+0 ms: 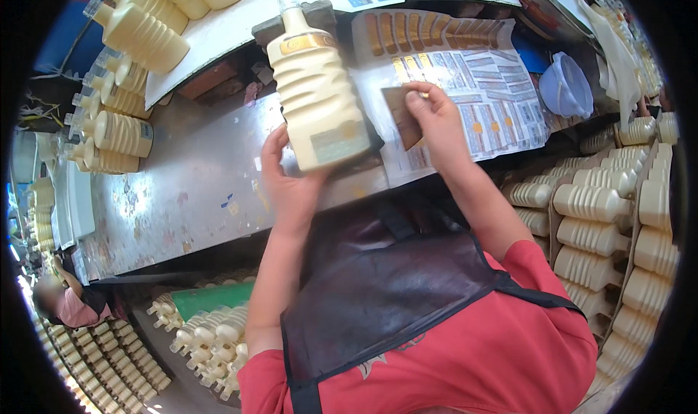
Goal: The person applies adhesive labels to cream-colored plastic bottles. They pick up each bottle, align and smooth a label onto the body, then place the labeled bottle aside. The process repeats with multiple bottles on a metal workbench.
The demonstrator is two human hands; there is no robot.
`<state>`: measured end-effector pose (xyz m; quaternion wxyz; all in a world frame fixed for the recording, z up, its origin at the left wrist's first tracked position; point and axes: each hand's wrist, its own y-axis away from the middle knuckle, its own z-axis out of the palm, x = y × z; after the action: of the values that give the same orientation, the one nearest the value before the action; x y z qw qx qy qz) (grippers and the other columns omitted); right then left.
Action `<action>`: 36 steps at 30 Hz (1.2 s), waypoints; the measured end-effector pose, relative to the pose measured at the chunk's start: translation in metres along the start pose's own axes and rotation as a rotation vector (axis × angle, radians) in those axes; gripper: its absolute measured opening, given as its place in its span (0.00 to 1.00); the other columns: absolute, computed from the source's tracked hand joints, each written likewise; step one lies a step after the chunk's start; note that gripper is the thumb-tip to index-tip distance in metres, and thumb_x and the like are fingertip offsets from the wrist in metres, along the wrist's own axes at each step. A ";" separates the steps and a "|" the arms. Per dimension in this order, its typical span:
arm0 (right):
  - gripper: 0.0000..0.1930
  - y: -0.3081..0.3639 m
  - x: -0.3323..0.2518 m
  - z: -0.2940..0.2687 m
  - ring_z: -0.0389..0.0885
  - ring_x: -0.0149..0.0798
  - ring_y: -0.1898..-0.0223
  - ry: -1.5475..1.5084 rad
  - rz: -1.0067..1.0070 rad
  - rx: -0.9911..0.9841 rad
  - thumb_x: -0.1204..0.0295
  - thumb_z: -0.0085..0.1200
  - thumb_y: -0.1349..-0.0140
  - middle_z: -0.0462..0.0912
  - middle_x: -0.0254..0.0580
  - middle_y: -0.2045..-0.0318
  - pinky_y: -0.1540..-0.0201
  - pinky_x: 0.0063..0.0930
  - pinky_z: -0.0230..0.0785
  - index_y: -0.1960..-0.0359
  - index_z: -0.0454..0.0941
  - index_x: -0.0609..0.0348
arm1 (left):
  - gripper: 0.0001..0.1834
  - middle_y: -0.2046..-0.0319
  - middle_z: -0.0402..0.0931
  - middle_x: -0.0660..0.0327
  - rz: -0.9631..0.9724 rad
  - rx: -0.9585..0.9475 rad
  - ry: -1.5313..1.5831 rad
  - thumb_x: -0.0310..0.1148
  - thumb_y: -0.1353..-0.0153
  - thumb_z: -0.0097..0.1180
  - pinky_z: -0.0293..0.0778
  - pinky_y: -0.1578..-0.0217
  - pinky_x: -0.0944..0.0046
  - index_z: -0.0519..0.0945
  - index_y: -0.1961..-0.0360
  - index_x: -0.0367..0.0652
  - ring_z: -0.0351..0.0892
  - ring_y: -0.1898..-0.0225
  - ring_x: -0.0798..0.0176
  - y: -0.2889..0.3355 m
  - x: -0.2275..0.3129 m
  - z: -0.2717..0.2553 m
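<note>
A cream ribbed bottle lies with its clear neck pointing away from me, against a dark block. A gold label band wraps its shoulder, and a pale label sits near its base. My left hand is closed around the base end. To the right of the bottle, my right hand pinches a flat brown rectangular piece between thumb and fingers, above sheets of labels. Curved gold labels line the far part of these sheets.
Several cream bottles stand at the left of the metal table; others are on a white board beyond. A white bucket is at the right. Rows of bottles fill racks right and below left. Another person is far left.
</note>
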<state>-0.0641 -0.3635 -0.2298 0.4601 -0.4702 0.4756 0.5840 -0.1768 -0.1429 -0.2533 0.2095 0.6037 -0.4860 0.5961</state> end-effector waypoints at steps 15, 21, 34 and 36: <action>0.14 0.046 -0.017 -0.092 0.83 0.37 0.73 0.845 -0.095 -0.156 0.64 0.57 0.32 0.84 0.45 0.77 0.67 0.32 0.73 0.65 0.86 0.64 | 0.48 0.34 0.67 0.51 0.377 -0.054 -0.457 0.30 0.58 0.83 0.69 0.34 0.51 0.72 0.34 0.42 0.69 0.34 0.45 -0.025 0.027 0.015; 0.07 0.047 -0.001 -0.091 0.86 0.49 0.69 0.992 -0.515 -0.135 0.70 0.61 0.35 0.87 0.48 0.68 0.65 0.38 0.77 0.63 0.87 0.61 | 0.46 0.34 0.66 0.48 0.384 -0.065 -0.520 0.29 0.57 0.81 0.69 0.34 0.49 0.73 0.34 0.41 0.70 0.35 0.42 -0.025 0.029 0.011; 0.16 -0.066 0.003 -0.061 0.85 0.55 0.58 1.145 -0.383 -0.157 0.63 0.55 0.33 0.85 0.53 0.60 0.54 0.45 0.76 0.48 0.86 0.53 | 0.47 0.29 0.57 0.43 0.305 -0.127 -0.492 0.33 0.50 0.76 0.59 0.29 0.44 0.64 0.30 0.39 0.59 0.28 0.38 -0.017 0.038 0.013; 0.16 -0.073 0.002 -0.053 0.84 0.55 0.59 1.292 -0.357 -0.226 0.63 0.55 0.33 0.83 0.52 0.62 0.55 0.47 0.75 0.48 0.87 0.51 | 0.42 0.31 0.60 0.41 0.365 -0.099 -0.519 0.39 0.45 0.73 0.61 0.31 0.42 0.66 0.32 0.38 0.62 0.30 0.37 -0.014 0.048 0.013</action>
<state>0.0130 -0.4069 -0.2466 0.1211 -0.8412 0.5060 0.1469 -0.1668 -0.1632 -0.2071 -0.0026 0.6276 -0.6519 0.4256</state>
